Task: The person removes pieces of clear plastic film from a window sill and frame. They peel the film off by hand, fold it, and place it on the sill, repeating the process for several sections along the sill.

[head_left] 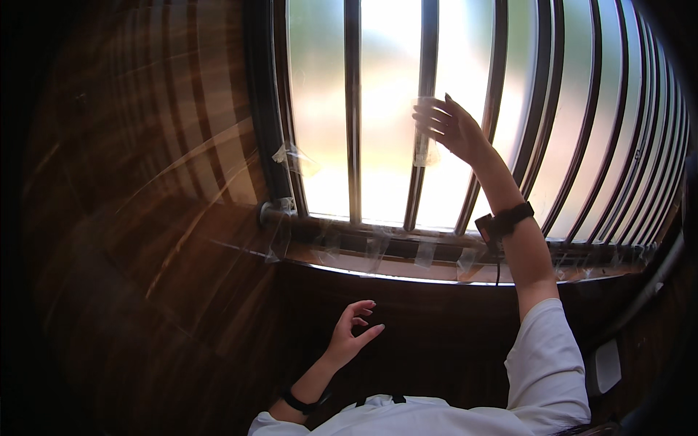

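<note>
My right hand [447, 129] is raised in front of a barred window [389, 145], its fingers stretched out to the left across a dark vertical bar [429, 65]. Nothing that it holds can be made out against the glare. Just below those fingers, a piece of clear tape [427, 156] sticks to the same bar. Lower down, my left hand [352, 336] hovers apart from the sill, fingers loosely bent, thumb away from them and nothing between. Several clear tape strips [376, 249] hang along the window's lower rail.
Another crumpled piece of clear tape [294, 158] clings to the left window frame. Glossy brown wall panels [167, 189] stand on the left. A pale box-like thing [606, 367] is at the lower right. A black band with a small box [503, 221] circles my right forearm.
</note>
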{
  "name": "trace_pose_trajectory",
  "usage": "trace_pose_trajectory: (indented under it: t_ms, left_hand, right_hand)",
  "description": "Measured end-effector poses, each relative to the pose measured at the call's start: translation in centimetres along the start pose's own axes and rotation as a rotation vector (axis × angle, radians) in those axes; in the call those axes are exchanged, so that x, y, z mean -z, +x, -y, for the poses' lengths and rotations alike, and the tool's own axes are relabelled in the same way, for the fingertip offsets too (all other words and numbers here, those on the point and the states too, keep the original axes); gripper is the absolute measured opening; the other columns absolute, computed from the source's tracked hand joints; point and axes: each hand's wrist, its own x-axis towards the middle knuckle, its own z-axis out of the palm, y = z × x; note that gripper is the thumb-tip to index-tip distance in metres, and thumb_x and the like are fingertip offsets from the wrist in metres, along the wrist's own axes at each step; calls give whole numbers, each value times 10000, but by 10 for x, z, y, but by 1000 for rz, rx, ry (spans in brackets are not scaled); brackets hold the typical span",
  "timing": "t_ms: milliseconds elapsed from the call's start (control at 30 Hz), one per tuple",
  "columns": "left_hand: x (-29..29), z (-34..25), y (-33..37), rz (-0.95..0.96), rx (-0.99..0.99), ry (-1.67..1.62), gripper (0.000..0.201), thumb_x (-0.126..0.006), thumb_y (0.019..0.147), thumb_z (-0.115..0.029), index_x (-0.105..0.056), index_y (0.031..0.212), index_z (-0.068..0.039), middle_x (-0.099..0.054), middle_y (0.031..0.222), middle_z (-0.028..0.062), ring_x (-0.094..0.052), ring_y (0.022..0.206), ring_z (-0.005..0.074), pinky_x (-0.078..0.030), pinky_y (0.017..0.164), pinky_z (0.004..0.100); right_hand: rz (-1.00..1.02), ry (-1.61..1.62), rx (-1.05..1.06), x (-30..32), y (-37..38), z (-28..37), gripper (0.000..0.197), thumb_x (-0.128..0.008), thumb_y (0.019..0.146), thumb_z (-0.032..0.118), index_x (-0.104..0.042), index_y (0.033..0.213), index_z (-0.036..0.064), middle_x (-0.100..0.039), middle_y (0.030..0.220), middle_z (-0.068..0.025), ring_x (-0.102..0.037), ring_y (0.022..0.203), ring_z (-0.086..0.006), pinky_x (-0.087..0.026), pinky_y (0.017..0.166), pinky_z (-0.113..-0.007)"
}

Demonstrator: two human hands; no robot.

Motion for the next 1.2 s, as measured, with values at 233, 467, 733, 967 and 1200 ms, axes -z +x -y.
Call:
trace_pose_trajectory:
  t_ms: [233, 467, 733, 967, 1200]
  left_hand:
    - [7, 15, -7, -7, 23, -8, 358, -730, 779, -122, -574, 1099, -78, -533, 1153, 44, -527, 1025, 137, -445, 801, 246]
    - [-8, 20, -4, 11, 145, -74, 291, -680, 766, -42, -571, 1035, -67, -534, 1142, 54, -521, 1009, 137, -428, 796, 256]
    - [-62, 37, -5, 52, 303, -63, 307, -667, 770, -30, -566, 1057, -69, -527, 1129, 44, -511, 961, 123, -442, 759, 241]
    - [-169, 46, 10, 231, 284, -38, 320, -685, 761, -46, -577, 1061, -70, -539, 1087, 26, -520, 928, 122, -443, 757, 246]
    - [-351, 92, 32, 431, 290, 112, 362, -723, 780, -162, -591, 1100, -54, -580, 1040, 35, -541, 935, 143, -436, 748, 258]
  right_hand:
    - [-149, -141, -208, -7, -31, -36, 529, -392, 971, 451, -578, 1147, -11, -641, 1077, -158, -600, 1062, -239, -488, 904, -356]
    - [-373, -459, 342, -13, -71, -44, 434, -466, 961, 213, -448, 1293, -65, -580, 1202, -183, -537, 1162, -257, -441, 1011, -348]
    - [37, -882, -173, 14, -297, -78, 525, -586, 895, 171, -391, 1383, 165, -156, 1517, -152, -386, 1301, -334, -490, 935, -370]
    - [-254, -809, -680, 91, -483, -69, 304, -527, 933, 257, -634, 1124, 46, -668, 1028, -126, -635, 965, -237, -495, 864, -332]
    - [-575, -676, -747, 152, -639, -10, 273, -559, 926, 236, -651, 1096, 43, -679, 985, -96, -637, 916, -178, -492, 838, -290]
